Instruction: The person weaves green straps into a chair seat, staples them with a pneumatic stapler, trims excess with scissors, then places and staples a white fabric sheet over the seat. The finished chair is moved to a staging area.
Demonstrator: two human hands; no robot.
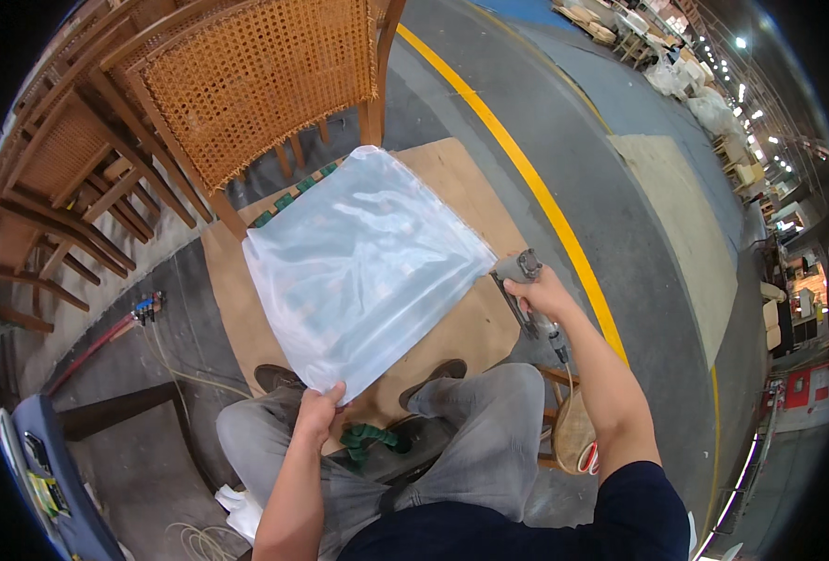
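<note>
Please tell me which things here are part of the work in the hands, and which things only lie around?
In use: clear plastic sheet, held by left hand; staple gun in right hand; cane-back chair.

Lying about: stacked chairs, green webbing, hose fittings, cardboard mat.

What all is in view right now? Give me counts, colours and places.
Plastic-wrapped square panel: one, clear over pale, centre, held up.
Staple gun: one, grey, at the panel's right edge.
Cane-backed chairs: several, brown, stacked upper left.
Board sheet: one, tan, on the floor beneath.
Floor line: one, yellow, running diagonally right.
Hoses: red and cream, floor left.
Green strap: one, between the knees.
Left hand: grips the panel's lower corner.
Right hand: grips the staple gun.
</note>
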